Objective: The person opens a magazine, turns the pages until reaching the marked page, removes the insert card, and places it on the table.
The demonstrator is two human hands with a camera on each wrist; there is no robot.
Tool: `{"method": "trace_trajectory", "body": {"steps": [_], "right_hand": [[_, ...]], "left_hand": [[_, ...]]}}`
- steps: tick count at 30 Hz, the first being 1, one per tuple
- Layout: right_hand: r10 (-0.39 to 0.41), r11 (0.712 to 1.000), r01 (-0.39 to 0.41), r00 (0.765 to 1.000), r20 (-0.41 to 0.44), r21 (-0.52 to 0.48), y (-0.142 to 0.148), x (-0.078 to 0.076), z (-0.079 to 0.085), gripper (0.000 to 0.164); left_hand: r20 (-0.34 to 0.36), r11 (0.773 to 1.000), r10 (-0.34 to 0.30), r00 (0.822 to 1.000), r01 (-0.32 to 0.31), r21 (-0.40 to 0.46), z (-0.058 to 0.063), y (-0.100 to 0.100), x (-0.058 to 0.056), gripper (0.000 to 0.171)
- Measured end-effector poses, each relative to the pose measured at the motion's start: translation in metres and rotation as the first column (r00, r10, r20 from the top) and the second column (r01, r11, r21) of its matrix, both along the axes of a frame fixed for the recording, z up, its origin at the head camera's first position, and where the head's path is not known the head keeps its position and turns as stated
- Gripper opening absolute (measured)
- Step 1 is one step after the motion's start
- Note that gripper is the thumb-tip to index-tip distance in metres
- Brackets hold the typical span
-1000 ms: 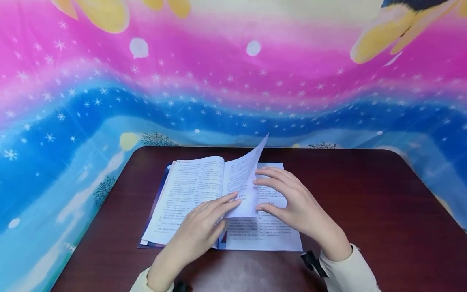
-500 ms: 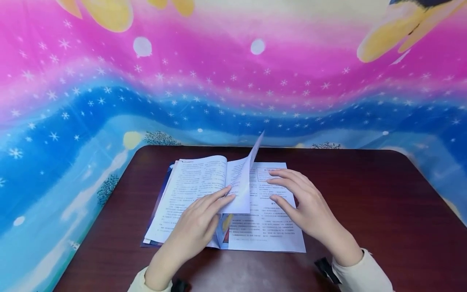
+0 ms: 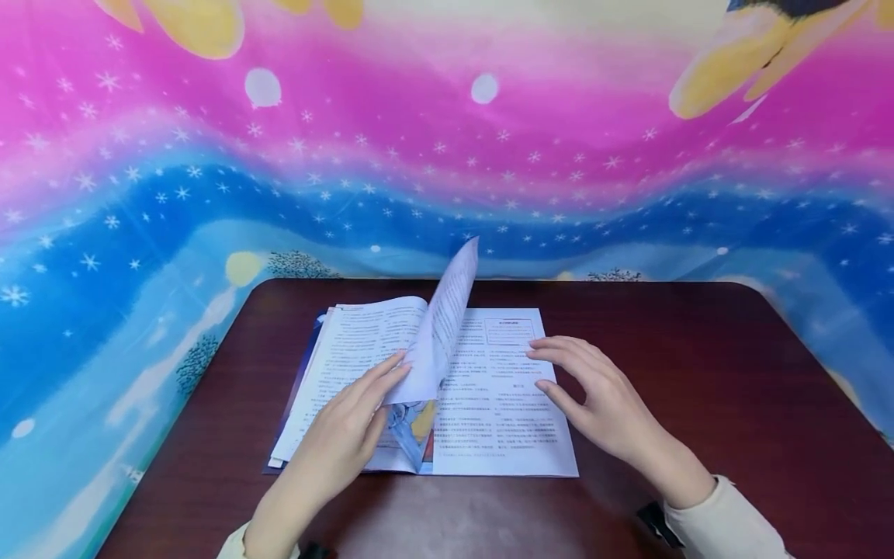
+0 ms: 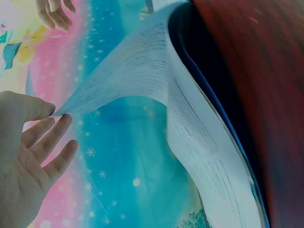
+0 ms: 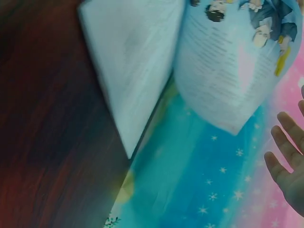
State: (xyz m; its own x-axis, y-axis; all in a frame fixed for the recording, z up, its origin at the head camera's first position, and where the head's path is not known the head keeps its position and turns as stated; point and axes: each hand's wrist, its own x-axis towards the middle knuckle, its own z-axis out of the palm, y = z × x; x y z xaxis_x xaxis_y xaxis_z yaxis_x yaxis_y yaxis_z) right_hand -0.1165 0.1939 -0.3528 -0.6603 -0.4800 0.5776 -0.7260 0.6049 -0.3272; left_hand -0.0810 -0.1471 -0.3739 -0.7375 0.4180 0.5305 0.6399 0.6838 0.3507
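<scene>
An open magazine [image 3: 531,427] with printed text lies on the table. One page [image 3: 447,318] stands lifted and curved over the middle, its far corner pointing up. My left hand [image 3: 335,427] pinches that page's edge; in the left wrist view the page [image 4: 128,66] runs to a point between the thumb and fingertips of the left hand [image 4: 33,147]. To the right, my right hand [image 3: 608,400] hovers by the right page's edge with fingers spread and loosely bent, holding nothing. In the right wrist view, pictured figures show on the lifted page [image 5: 223,71], apart from the right hand [image 5: 289,156].
The dark wooden table [image 3: 698,349] extends on both sides of the magazine. A colourful cloth backdrop [image 3: 419,140] with snowflakes stands behind its far edge. Dark bands [image 3: 660,524] show by the light sleeve cuffs [image 3: 726,524].
My left hand has moved left with the page, which has swung up and leftward, uncovering more of the right page and a coloured picture. My right hand has drawn back to the right, off the page.
</scene>
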Motion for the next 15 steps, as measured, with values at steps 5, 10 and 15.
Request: {"method": "trace_trajectory", "body": {"steps": [5, 10, 15], "right_hand": [[-0.007, 0.999, 0.007, 1.000, -0.007, 0.036, 0.006, 0.000, -0.006, 0.053], [-0.028, 0.997, 0.029, 1.000, -0.011, 0.075, 0.014, 0.001, -0.009, 0.036], [-0.045, 0.994, 0.047, 0.999, -0.016, 0.103, 0.019, 0.005, -0.014, 0.046]], "left_hand": [[-0.016, 0.998, 0.057, 0.998, -0.057, -0.018, -0.002, -0.013, 0.003, 0.076], [0.010, 0.992, 0.115, 0.993, -0.115, -0.049, -0.003, -0.024, 0.006, 0.081], [0.028, 0.982, 0.174, 0.984, -0.172, -0.079, -0.007, -0.035, 0.012, 0.086]]}}
